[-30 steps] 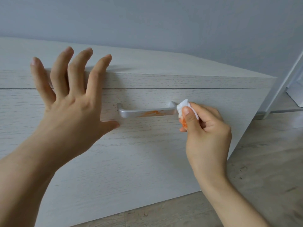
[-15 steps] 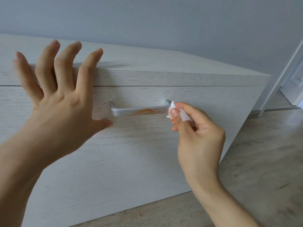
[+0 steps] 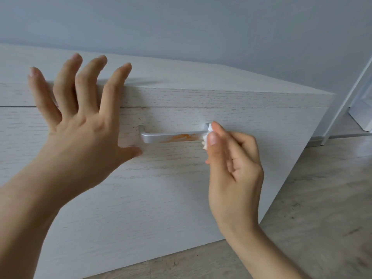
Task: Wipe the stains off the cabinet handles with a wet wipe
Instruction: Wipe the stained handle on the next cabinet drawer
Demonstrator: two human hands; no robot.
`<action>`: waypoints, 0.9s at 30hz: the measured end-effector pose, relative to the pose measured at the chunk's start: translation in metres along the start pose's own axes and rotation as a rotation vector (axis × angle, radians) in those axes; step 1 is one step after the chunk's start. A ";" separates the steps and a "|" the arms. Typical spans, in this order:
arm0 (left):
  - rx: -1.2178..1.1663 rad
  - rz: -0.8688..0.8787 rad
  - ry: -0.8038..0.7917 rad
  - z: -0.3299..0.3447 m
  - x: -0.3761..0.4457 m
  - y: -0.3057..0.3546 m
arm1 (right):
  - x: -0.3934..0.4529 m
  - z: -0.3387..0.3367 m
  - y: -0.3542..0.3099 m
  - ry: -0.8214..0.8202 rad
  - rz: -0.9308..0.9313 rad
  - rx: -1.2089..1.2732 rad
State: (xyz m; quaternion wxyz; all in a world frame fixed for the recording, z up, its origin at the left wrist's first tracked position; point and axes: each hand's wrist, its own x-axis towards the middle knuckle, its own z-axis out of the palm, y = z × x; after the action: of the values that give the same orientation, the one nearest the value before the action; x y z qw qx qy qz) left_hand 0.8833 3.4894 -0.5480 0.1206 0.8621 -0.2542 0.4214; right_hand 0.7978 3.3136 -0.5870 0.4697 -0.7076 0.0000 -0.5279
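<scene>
Head view: my right hand [image 3: 233,164] pinches a crumpled white wet wipe [image 3: 207,135] against the right end of the silver bar handle [image 3: 171,135], orange stain [image 3: 179,137] mid-bar, on the whitewashed wooden cabinet [image 3: 161,198]. My left hand [image 3: 80,125] spread, fingers straight, grasping nothing.

silver handle [image 3: 153,136] smeared orange, white wipe [image 3: 207,135], whitewashed cabinet [image 3: 161,198]

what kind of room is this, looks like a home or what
Probably a room in a home: a low whitewashed wooden cabinet with a silver bar handle, a grey wood-look floor and a white door frame.
</scene>
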 end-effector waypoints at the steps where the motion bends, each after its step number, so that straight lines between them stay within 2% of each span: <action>1: -0.002 -0.001 -0.002 0.000 0.000 0.000 | 0.001 0.000 0.000 -0.011 0.001 -0.003; 8: -0.014 0.001 0.007 0.000 0.000 0.001 | 0.011 -0.004 0.005 0.023 -0.041 -0.010; 12: 0.009 0.016 0.015 0.002 0.001 0.000 | 0.011 -0.003 0.011 0.080 -0.021 0.086; 15: 0.021 0.014 0.020 0.003 0.000 -0.002 | 0.009 0.001 0.010 0.094 -0.102 0.023; 18: 0.025 0.024 0.018 0.004 0.001 -0.002 | 0.010 0.003 0.013 0.115 -0.062 0.049; 22: 0.006 0.027 0.015 0.001 -0.001 -0.002 | 0.004 0.003 0.012 0.074 -0.136 -0.092; 27: 0.006 0.021 0.012 -0.001 -0.002 0.000 | 0.005 0.001 0.013 0.106 -0.249 -0.169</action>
State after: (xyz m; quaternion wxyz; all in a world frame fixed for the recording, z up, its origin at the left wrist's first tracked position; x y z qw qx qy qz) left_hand 0.8817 3.4900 -0.5488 0.1152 0.8572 -0.2612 0.4286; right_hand 0.8072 3.3050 -0.5920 0.3389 -0.7104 -0.0184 -0.6166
